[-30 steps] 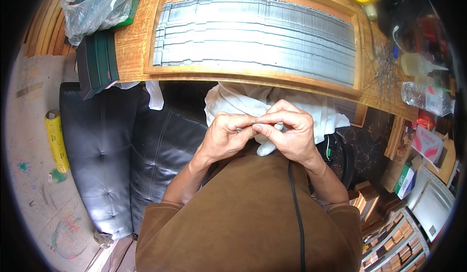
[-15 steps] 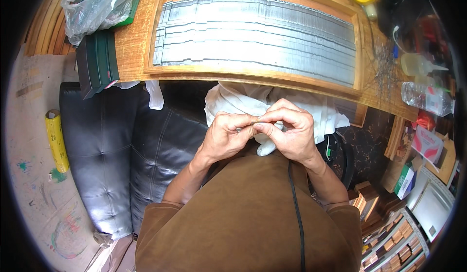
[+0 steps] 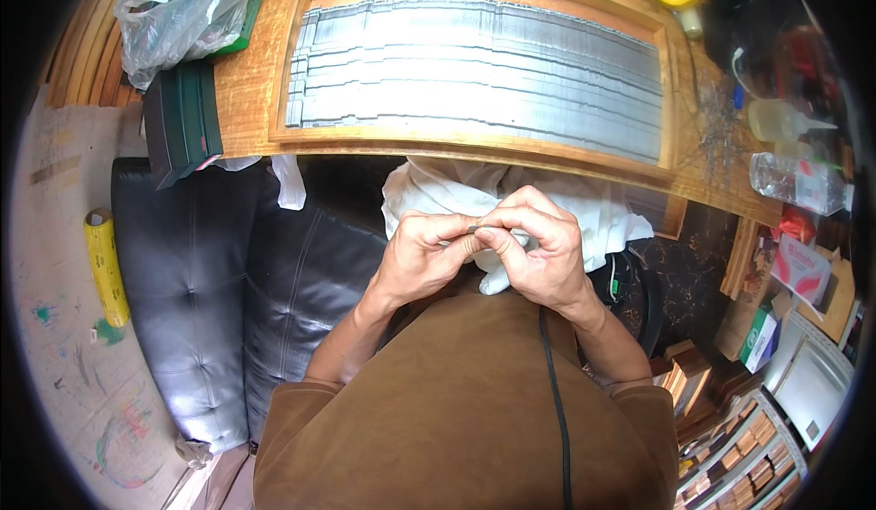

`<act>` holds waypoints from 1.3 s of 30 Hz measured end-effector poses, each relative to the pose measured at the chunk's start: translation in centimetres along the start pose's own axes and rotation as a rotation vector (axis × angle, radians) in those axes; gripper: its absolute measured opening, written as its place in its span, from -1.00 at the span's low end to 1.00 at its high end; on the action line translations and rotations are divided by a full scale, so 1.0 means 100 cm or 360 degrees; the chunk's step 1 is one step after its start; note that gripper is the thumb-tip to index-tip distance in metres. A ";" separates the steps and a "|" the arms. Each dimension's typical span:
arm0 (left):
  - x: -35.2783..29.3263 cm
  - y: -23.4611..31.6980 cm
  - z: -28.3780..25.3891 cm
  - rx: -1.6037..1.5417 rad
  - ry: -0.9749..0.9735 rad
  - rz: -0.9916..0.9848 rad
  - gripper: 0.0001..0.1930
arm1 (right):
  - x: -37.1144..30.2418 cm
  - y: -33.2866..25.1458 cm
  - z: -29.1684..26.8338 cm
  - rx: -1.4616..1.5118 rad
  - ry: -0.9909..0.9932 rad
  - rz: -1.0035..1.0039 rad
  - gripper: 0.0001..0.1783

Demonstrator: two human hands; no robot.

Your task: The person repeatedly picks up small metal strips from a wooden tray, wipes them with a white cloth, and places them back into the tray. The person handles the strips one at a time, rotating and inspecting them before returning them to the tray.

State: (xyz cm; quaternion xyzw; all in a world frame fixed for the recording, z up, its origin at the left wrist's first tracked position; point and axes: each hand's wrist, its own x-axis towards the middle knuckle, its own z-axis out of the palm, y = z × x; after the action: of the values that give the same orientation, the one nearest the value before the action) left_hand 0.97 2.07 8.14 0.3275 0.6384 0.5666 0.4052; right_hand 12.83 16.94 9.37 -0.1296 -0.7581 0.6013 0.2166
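**Left hand (image 3: 422,253) and right hand (image 3: 545,247) meet at a small dark piece (image 3: 473,229)**

Thumbs and fingers (image 3: 443,227) of both hands pinch the piece, mostly hidden between them, in front of a brown garment (image 3: 438,391) with a black cord (image 3: 555,400) running down it. A white cloth (image 3: 438,192) bunches just beyond the hands, below the edge of a wooden worktop (image 3: 245,90). On that, a wood-framed tray (image 3: 669,99) holds rows of thin silvery-grey strips (image 3: 484,72). A dark green box (image 3: 182,127) sits at its left end, near a clear plastic bag (image 3: 187,17); a nozzle bottle (image 3: 780,119) stands right. Left of the person are a black tufted seat (image 3: 187,273) and a yellow roll (image 3: 108,268).
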 end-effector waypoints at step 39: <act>0.051 0.103 -0.023 0.0997 0.0187 0.0788 -0.66 | 0.075 -0.069 -0.039 -0.0317 0.0024 -0.0673 -0.67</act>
State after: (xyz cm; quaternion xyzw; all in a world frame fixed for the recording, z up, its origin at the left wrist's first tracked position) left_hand -3.84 6.92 17.63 0.5460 0.7041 0.4428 0.0999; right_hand 8.62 22.06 18.10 0.0068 -0.8223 0.4639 0.3295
